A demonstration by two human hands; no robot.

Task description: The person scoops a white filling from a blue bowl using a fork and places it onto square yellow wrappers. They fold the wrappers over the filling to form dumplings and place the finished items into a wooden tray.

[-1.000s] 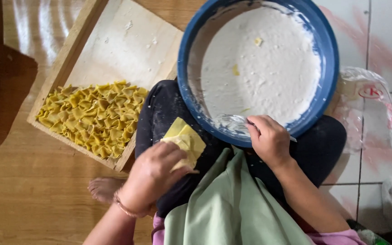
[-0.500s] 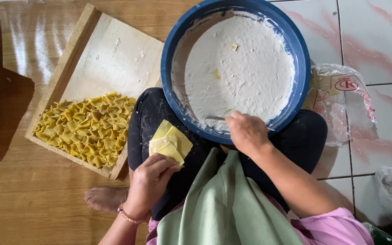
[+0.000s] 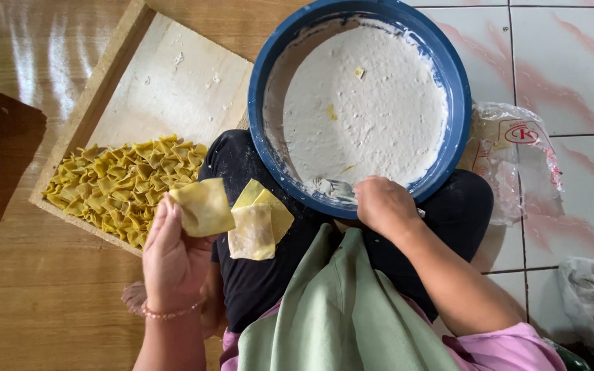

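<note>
The blue bowl [image 3: 455, 89] of white filling rests on my lap just beyond my right hand [image 3: 383, 205], closed on a fork [image 3: 331, 187] dipped in it, while my left hand [image 3: 173, 254] pinches one yellow wrapper [image 3: 204, 206], ready for filling next, I judge.

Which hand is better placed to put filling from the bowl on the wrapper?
The right hand, probably: it holds the fork at the blue bowl. The left hand holds the yellow wrapper.
</note>
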